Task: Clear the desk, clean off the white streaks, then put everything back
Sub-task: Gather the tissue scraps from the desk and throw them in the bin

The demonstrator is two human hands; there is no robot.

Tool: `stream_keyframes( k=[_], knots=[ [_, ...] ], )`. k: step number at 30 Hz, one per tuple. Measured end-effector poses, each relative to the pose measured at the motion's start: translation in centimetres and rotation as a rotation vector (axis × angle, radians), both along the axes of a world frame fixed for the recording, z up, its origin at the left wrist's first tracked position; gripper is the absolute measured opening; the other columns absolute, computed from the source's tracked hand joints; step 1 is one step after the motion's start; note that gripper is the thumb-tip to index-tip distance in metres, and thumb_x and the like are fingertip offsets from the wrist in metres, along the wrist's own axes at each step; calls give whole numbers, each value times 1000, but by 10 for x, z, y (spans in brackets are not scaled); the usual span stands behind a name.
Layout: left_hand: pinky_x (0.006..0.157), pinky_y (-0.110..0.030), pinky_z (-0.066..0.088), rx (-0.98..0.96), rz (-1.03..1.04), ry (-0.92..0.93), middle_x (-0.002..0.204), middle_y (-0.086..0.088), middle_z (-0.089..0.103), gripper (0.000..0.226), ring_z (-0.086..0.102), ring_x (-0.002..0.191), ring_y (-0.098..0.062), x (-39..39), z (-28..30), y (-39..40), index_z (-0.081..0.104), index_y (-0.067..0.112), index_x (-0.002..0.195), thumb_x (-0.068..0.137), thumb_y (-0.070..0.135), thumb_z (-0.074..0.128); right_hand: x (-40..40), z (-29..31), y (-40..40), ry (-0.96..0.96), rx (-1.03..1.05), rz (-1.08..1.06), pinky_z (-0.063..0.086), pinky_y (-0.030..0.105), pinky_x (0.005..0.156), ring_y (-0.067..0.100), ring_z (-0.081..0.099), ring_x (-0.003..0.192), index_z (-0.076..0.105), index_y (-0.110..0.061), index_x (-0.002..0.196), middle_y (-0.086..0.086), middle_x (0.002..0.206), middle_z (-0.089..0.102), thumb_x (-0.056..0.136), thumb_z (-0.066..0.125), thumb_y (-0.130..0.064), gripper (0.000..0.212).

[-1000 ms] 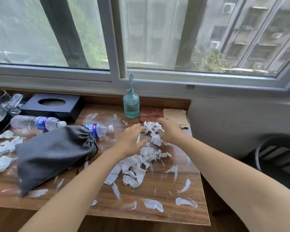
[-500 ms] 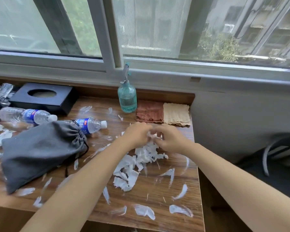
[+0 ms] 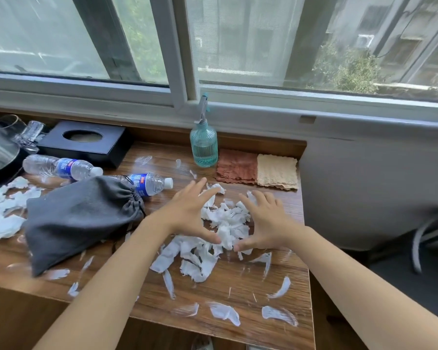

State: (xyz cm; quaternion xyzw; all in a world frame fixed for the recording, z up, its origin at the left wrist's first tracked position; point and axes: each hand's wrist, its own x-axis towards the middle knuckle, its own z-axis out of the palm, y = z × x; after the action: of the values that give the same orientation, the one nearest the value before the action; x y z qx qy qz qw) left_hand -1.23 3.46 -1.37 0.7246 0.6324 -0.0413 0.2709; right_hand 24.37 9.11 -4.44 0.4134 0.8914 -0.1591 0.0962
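Observation:
A heap of torn white paper scraps (image 3: 228, 221) lies mid-desk on the wooden desk (image 3: 238, 294). My left hand (image 3: 191, 210) and my right hand (image 3: 266, 221) rest flat on either side of the heap, fingers spread, cupping it between them. White streaks (image 3: 224, 313) smear the desk's front part. A teal spray bottle (image 3: 204, 145) stands at the back, with a rust cloth (image 3: 237, 166) and a beige cloth (image 3: 277, 171) beside it.
A grey drawstring bag (image 3: 79, 218) lies left of my hands. Two water bottles (image 3: 61, 168) (image 3: 149, 184) lie on their sides behind it. A black tissue box (image 3: 85, 141) sits at the back left. More white scraps (image 3: 0, 215) lie at the far left. A chair (image 3: 420, 243) stands to the right.
My hands were pinched together over the scraps at the back of the heap; now they have parted, opened flat and come nearer, flanking the pile.

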Motion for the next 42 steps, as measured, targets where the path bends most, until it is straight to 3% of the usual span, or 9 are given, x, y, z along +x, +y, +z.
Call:
stream_keyframes(
  k=[4,8,11,15,22,26,31,36,42],
  knots=[
    [129,-58,10,-40,-27,-1,174,3,-16,141,-12,161,-25,10,-12,23,-3,48,163,53,94,72,-1,-9,-5,97,67,-2,32,44,110,27,28,134,14,-32,160,5,145,35,68,57,-93,118],
    [125,-60,18,-8,-61,32,173,5,11,139,12,158,-26,19,-24,25,6,39,165,54,99,64,2,-15,-14,286,10,-22,42,45,104,24,40,125,33,-30,153,1,129,48,77,64,-79,96],
    [122,-56,24,29,-61,41,167,5,25,136,25,150,-24,19,-28,21,11,35,166,57,95,67,7,-13,-10,338,53,-52,37,53,112,27,29,136,31,-36,154,4,145,36,73,64,-82,99],
    [121,-50,30,25,-65,29,157,2,37,131,34,143,-24,17,-27,19,17,32,165,62,86,75,12,-5,1,93,7,15,14,57,121,32,1,152,2,-46,159,4,167,4,60,60,-95,125],
    [113,-42,39,90,-49,-119,150,5,44,91,39,139,-20,25,-36,0,39,33,154,78,59,81,4,-19,-10,277,-23,37,39,37,105,18,37,122,35,-29,153,-3,132,43,85,75,-48,81],
    [117,-48,27,161,-30,28,166,-1,26,100,22,149,-28,25,-33,-3,29,33,160,78,67,75,-6,-21,-23,314,-83,4,40,27,90,13,41,104,39,-25,152,-5,117,44,92,72,-23,69],
    [103,-38,38,101,-8,-37,141,2,52,74,42,131,-25,29,-32,-9,47,28,149,86,55,74,-17,-27,-33,374,-55,7,49,42,74,24,50,94,59,-11,133,3,112,50,86,55,9,51],
    [94,-37,50,92,116,-222,132,0,65,45,59,122,-21,33,-28,-20,63,21,131,90,29,78,-25,-23,-38,535,-65,-98,40,29,73,14,48,83,70,-15,114,-4,99,51,83,58,11,42],
    [71,-29,41,423,262,-436,95,7,68,23,62,90,-14,17,3,-41,71,16,106,86,18,82,-45,25,-51,791,50,-116,35,12,69,5,50,80,72,-20,107,-8,92,53,80,64,9,40]
  ],
)
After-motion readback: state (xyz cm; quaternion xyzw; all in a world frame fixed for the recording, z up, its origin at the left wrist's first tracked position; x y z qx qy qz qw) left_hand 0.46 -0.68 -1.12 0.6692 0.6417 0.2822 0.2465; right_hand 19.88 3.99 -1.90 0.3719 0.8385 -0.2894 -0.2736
